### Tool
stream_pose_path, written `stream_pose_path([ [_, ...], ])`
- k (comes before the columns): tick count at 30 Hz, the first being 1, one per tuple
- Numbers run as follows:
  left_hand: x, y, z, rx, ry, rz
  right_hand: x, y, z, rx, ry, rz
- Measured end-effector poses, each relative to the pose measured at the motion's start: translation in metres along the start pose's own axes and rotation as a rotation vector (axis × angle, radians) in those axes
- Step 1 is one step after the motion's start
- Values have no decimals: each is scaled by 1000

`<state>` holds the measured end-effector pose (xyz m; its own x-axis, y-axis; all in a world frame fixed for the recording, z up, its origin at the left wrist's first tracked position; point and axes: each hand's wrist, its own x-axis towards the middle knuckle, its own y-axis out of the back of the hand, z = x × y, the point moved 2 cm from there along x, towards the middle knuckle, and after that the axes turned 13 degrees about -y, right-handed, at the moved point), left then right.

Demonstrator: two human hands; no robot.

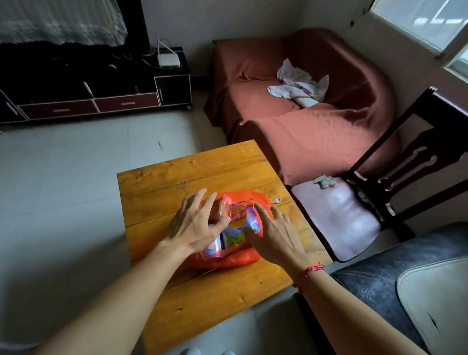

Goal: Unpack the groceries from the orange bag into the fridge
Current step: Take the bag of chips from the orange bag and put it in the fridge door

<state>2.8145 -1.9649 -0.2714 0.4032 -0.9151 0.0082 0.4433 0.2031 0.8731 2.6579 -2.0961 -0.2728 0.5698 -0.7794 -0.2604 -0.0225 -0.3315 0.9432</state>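
Observation:
An orange plastic bag (pixel 223 259) lies on a small wooden table (pixel 173 179). Through its open mouth shows a purple snack packet (pixel 238 226) with a red and yellow logo. My left hand (pixel 195 224) rests on the bag's left side, fingers curled around the orange plastic at the rim. My right hand (pixel 276 236) lies on the bag's right edge with its fingers spread, touching the plastic and the packet. A red string bracelet (pixel 307 273) is on my right wrist. No fridge is in view.
A sofa under a brown cover (pixel 298 121) stands behind the table, crumpled cloths on it. A dark wooden chair (pixel 361 211) with a pale cushion is at the right. A black seat (pixel 412 268) is at the near right. A dark TV cabinet (pixel 83 88) lines the far left wall.

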Motion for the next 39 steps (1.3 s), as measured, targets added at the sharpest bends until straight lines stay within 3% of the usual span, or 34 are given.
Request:
stream_pose_path([
  [15, 30, -44, -37, -75, 25, -110, 37, -36, -16, 36, -50, -122],
  [27, 79, -122, -60, -221, 69, -187, 104, -91, -13, 164, -63, -233],
  [39, 98, -175, -81, -60, -34, -272, 152, -132, 12, 258, -329, -361],
])
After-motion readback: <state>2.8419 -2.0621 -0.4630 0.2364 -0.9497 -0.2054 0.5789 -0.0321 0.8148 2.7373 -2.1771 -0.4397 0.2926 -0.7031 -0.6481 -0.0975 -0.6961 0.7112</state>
